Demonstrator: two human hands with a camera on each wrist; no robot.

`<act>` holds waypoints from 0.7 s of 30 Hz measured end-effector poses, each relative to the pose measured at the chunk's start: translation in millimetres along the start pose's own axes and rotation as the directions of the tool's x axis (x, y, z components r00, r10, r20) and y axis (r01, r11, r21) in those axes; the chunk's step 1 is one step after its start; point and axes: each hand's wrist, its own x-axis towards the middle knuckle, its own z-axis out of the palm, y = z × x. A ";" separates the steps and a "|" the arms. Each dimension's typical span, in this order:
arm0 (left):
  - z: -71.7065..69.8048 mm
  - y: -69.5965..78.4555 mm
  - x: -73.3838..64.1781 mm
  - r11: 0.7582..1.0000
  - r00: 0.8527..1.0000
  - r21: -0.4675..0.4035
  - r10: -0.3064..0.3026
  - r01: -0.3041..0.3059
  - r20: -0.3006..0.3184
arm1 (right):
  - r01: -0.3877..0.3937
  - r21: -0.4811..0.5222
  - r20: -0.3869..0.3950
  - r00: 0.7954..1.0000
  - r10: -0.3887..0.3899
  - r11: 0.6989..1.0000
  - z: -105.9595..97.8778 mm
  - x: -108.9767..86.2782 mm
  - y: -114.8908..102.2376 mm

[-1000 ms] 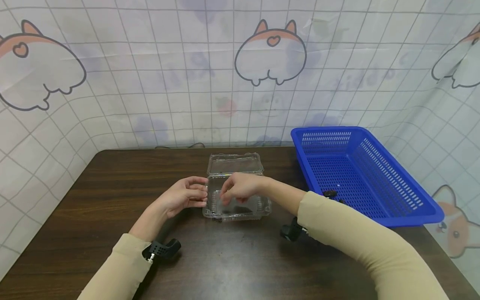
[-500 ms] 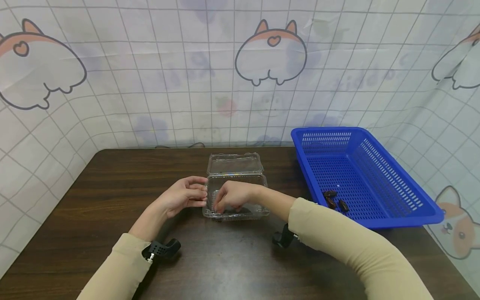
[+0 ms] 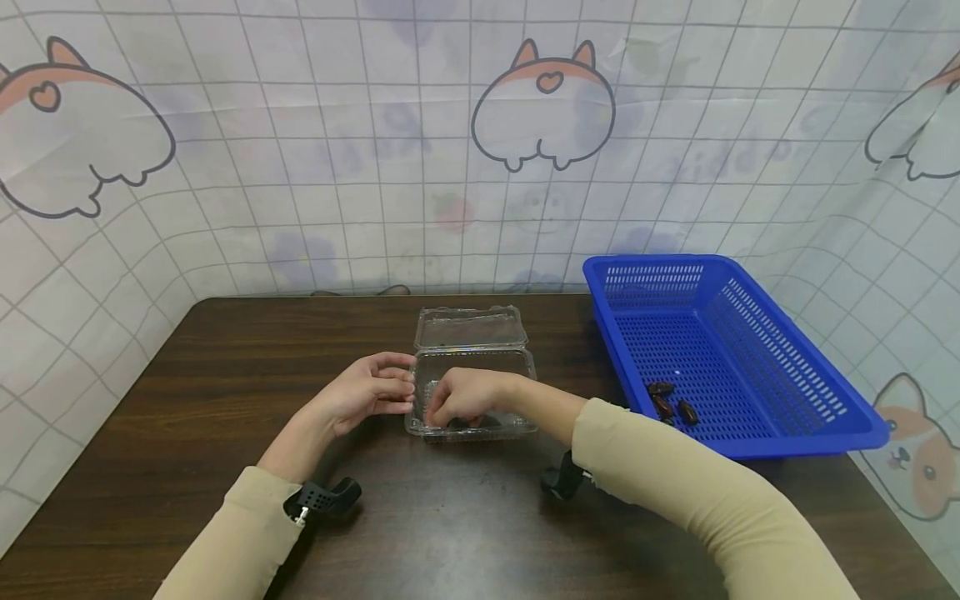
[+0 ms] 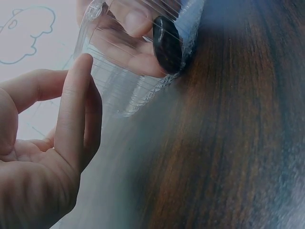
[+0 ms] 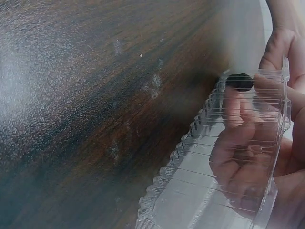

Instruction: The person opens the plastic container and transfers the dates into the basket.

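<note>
A clear plastic clamshell box (image 3: 517, 433) stands on the table, its lid (image 3: 471, 327) flipped back. My right hand (image 3: 472, 393) reaches down inside the box with curled fingers. In the left wrist view, a dark brown date (image 4: 167, 45) shows through the clear wall, pinched at the right hand's fingertips near the floor of the box. The right wrist view also shows this date (image 5: 239, 82) at the fingertips. My left hand (image 3: 367, 392) touches the left rim of the box with its fingers extended, holding nothing else.
A blue plastic basket (image 3: 750, 367) stands at the right with several dates (image 3: 687, 412) in its near left corner. Dark wood tabletop (image 3: 442, 517) lies in front of the box. A white patterned curtain (image 3: 337, 167) rises behind.
My right hand has moved lower and slightly left inside the box. Its sleeve has shifted down, uncovering more dates in the basket. The left hand keeps still at the rim.
</note>
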 end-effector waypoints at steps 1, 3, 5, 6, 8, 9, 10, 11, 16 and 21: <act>0.0 0.1 -0.1 1.000 1.000 0.001 0.001 -0.001 0.001 | -0.002 0.004 0.004 1.000 0.002 1.000 0.0 0.2 -0.1; 0.0 0.2 -0.2 1.000 1.000 0.001 0.003 -0.003 0.001 | -0.009 0.005 0.014 1.000 0.009 1.000 -0.4 0.3 -0.3; -0.1 0.3 -0.3 1.000 1.000 0.000 0.006 -0.006 0.003 | -0.019 0.002 0.021 1.000 0.019 1.000 -1.3 0.3 -0.2; -0.1 0.4 -0.3 1.000 1.000 -0.002 0.007 -0.007 0.003 | -0.027 0.003 0.022 0.999 0.027 1.000 -1.7 0.3 -0.1; -0.2 0.4 -0.3 1.000 1.000 -0.005 0.009 -0.009 0.003 | -0.040 -0.005 0.022 0.999 0.040 0.999 -2.8 0.0 -0.1; -0.2 0.4 -0.3 1.000 1.000 -0.006 0.010 -0.010 0.003 | -0.046 -0.005 0.021 0.999 0.046 0.999 -3.3 -0.1 0.1; -0.2 0.4 -0.3 1.000 1.000 -0.006 0.010 -0.010 0.003 | -0.051 -0.004 0.021 0.998 0.051 0.999 -4.0 -0.3 0.0; -0.2 0.4 -0.3 1.000 1.000 -0.007 0.011 -0.011 0.003 | -0.055 -0.002 0.024 0.998 0.055 0.998 -4.6 -0.5 -0.1; -0.4 0.3 -0.1 1.000 1.000 0.000 0.009 -0.009 -0.001 | -0.056 0.009 0.030 0.998 0.055 0.998 -8.2 -3.3 -1.5; -0.7 0.7 -0.2 1.000 1.000 0.006 0.002 -0.002 -0.012 | -0.061 0.023 0.028 0.998 0.060 0.998 -14.7 -6.6 -3.4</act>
